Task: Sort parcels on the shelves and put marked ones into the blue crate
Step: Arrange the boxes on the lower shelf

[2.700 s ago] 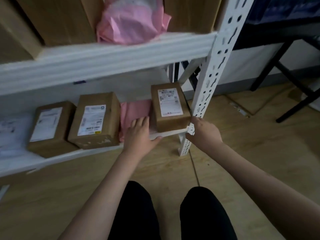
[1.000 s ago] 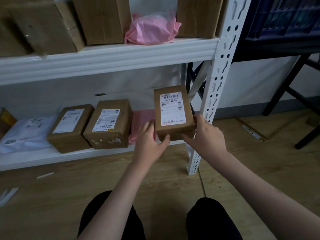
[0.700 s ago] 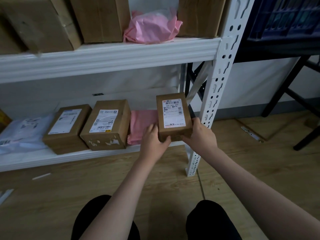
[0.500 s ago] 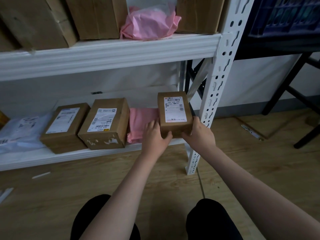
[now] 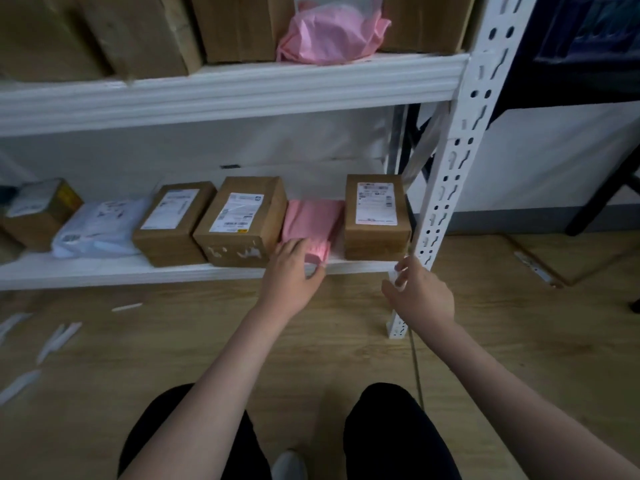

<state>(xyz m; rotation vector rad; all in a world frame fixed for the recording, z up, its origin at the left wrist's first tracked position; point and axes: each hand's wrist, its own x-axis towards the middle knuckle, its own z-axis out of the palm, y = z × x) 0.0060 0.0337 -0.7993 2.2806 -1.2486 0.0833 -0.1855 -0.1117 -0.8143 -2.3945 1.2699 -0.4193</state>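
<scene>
On the lower shelf a flat pink parcel lies between two labelled brown boxes. My left hand grips the pink parcel's front end at the shelf edge. The small brown box with a white label stands on the shelf at the far right, free of both hands. My right hand hovers just below and in front of it, fingers loosely curled, holding nothing. A dark blue crate shows blurred at the upper right.
Left of the pink parcel sit two more labelled brown boxes, a white poly bag and a further box. The upper shelf holds cardboard boxes and a pink bag. The white upright stands right of my hands.
The small brown box went from both hands back onto the lower shelf at the right. My left hand shifted left onto the pink parcel; my right hand let go and drew back.
</scene>
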